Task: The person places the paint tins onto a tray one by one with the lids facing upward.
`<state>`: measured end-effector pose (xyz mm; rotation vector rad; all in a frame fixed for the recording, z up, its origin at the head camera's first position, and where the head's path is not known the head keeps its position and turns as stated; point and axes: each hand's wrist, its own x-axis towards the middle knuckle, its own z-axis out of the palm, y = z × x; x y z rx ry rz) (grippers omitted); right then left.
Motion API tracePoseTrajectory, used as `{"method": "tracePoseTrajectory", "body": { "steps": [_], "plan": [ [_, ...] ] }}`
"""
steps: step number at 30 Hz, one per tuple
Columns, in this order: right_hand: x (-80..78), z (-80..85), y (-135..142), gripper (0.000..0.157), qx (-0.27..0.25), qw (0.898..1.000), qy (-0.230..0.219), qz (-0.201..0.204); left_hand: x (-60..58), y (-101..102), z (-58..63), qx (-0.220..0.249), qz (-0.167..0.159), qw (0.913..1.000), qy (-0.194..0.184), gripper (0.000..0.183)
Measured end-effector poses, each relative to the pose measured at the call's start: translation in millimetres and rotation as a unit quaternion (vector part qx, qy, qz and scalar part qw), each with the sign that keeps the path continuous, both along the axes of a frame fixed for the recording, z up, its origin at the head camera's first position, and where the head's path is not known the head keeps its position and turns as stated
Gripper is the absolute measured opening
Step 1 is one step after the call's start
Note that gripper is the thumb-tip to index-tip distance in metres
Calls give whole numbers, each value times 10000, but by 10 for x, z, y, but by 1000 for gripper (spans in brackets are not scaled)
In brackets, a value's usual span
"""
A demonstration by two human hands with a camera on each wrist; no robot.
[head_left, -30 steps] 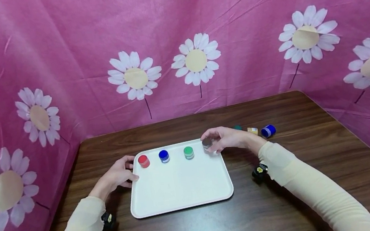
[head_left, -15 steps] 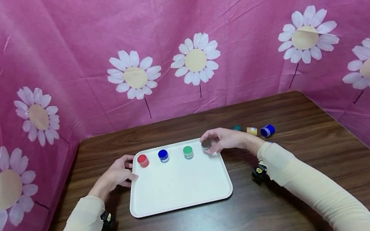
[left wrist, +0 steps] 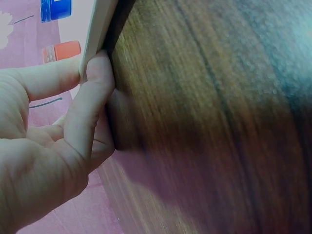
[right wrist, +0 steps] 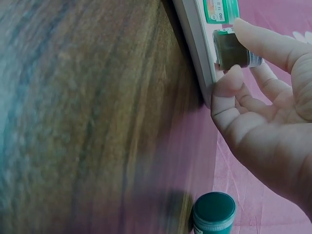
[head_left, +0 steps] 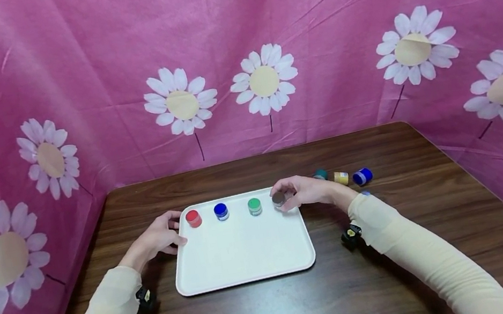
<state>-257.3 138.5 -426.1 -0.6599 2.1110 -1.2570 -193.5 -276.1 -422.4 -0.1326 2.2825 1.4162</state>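
Observation:
The left hand (head_left: 161, 235) grips the left edge of a white tray (head_left: 243, 253); in the left wrist view its thumb and fingers pinch the rim. At the tray's far right corner, the right hand (head_left: 305, 190) holds a small paint jar (right wrist: 231, 51) of dark brown paint between thumb and fingers. The jar is upright at the tray surface, its lid (head_left: 279, 198) partly hidden by the fingers. Along the far side of the tray stand a red jar (head_left: 193, 219), a blue jar (head_left: 221, 211) and a green jar (head_left: 254, 206) in a row.
Beyond the right hand, a teal jar (head_left: 320, 174), a yellow jar (head_left: 341, 178) and a dark blue jar (head_left: 362, 177) are on the wooden table (head_left: 390, 234). Another blue piece (head_left: 366, 193) peeks out behind the right wrist. A pink flowered cloth (head_left: 212, 22) surrounds the table.
The right hand has come down slightly with the brown paint jar toward the tray. The left hand keeps its place on the tray edge.

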Motion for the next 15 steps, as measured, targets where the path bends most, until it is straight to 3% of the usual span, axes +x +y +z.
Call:
{"method": "tracePoseTrajectory", "body": {
  "steps": [15],
  "plan": [
    [-4, -10, -25, 48, 85, 9999, 107, -8, 0, -8, -6, 32, -86, 10000, -9, 78]
  ]
}}
